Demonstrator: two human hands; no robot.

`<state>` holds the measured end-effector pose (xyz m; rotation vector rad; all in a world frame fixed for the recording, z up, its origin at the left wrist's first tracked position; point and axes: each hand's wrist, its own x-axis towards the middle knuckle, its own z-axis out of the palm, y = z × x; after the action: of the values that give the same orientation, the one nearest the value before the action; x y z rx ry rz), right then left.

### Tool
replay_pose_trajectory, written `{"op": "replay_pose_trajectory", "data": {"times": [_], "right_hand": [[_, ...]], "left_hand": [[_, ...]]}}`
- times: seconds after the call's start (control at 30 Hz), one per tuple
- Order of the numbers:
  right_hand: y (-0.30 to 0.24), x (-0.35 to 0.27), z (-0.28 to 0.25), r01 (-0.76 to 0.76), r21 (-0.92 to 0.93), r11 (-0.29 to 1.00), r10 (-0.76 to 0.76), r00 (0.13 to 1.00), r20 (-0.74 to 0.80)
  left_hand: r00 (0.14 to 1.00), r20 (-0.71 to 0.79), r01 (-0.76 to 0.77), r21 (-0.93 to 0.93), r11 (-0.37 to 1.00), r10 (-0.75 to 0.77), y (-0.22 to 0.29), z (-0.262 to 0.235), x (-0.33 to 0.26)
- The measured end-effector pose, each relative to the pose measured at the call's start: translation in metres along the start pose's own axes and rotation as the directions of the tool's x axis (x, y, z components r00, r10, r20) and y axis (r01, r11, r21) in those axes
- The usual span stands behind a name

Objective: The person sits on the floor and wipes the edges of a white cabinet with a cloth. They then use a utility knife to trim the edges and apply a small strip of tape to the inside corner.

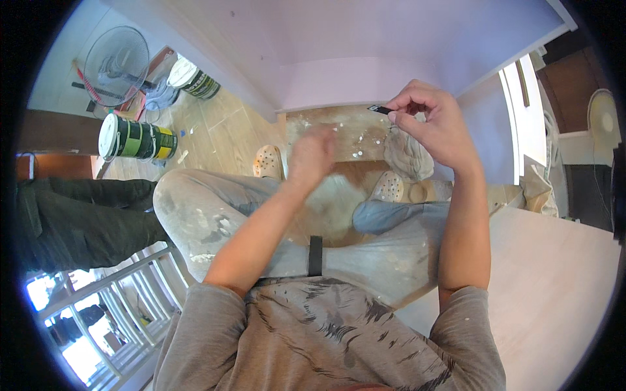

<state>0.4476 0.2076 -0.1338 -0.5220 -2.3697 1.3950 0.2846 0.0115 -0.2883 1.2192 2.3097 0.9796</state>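
Observation:
My right hand (435,127) is raised in front of a pale lilac panelled cabinet (352,81). Its thumb and fingers pinch a small flat black piece (379,109) with a lighter patch at its tip; the exact kind is unclear. My left hand (312,156) hovers lower and to the left, over the floor between my feet, smeared by motion, so its fingers cannot be made out. Under the right hand lies a crumpled whitish cloth or bag (409,155). Beside it, small white bits are scattered on a worn brown board (306,140) at the cabinet's foot.
Two dark green pails with white lids, one nearer (140,138) and one farther (194,79), stand at the left by a round fan (116,65). Dark trousers (91,221) and a white railing (124,303) are at my left. A pale panel (554,280) lies at my right.

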Motion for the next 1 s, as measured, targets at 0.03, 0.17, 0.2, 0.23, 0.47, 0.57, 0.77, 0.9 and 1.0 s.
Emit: {"op": "replay_pose_trajectory", "data": {"times": [0.03, 0.17, 0.2, 0.23, 0.47, 0.57, 0.77, 0.9, 1.0], "right_hand": [[0.000, -0.002, -0.003, 0.019, -0.004, 1.000, -0.019, 1.000, -0.004], [0.000, 0.004, -0.014, 0.076, -0.071, 0.995, -0.076, 0.997, -0.011], [-0.001, 0.007, -0.016, 0.086, -0.106, 0.991, -0.087, 0.996, -0.005], [-0.001, 0.010, -0.017, 0.096, -0.091, 0.991, -0.098, 0.995, -0.016], [-0.004, 0.014, -0.025, 0.155, -0.085, 0.984, -0.160, 0.986, -0.054], [-0.004, 0.015, -0.027, 0.156, -0.066, 0.986, -0.160, 0.985, -0.060], [0.006, 0.015, -0.029, 0.080, -0.045, 0.996, -0.082, 0.995, -0.053], [0.012, 0.015, -0.029, 0.051, -0.064, 0.997, -0.056, 0.996, -0.071], [0.017, 0.015, -0.036, -0.038, -0.091, 0.995, 0.031, 0.996, -0.078]], "left_hand": [[0.993, -0.059, 0.108, 0.047, 0.993, -0.105, 0.005, -0.016, 0.010], [0.943, -0.321, 0.000, 0.275, 0.962, 0.092, -0.017, -0.038, 0.035], [0.948, -0.294, -0.027, 0.307, 0.951, 0.122, -0.025, -0.035, 0.039], [0.953, -0.264, -0.055, 0.335, 0.941, 0.150, -0.031, -0.030, 0.042], [0.955, -0.245, -0.108, 0.246, 0.963, 0.169, -0.023, -0.002, 0.059], [0.944, -0.208, -0.185, 0.313, 0.932, 0.257, -0.010, 0.017, 0.063], [0.938, -0.041, -0.310, 0.339, 0.888, 0.343, 0.033, 0.047, 0.050], [0.910, -0.229, -0.248, 0.364, 0.898, 0.344, 0.015, 0.045, 0.035], [0.913, -0.247, -0.160, 0.515, 0.842, 0.325, 0.001, 0.021, 0.041]]}}
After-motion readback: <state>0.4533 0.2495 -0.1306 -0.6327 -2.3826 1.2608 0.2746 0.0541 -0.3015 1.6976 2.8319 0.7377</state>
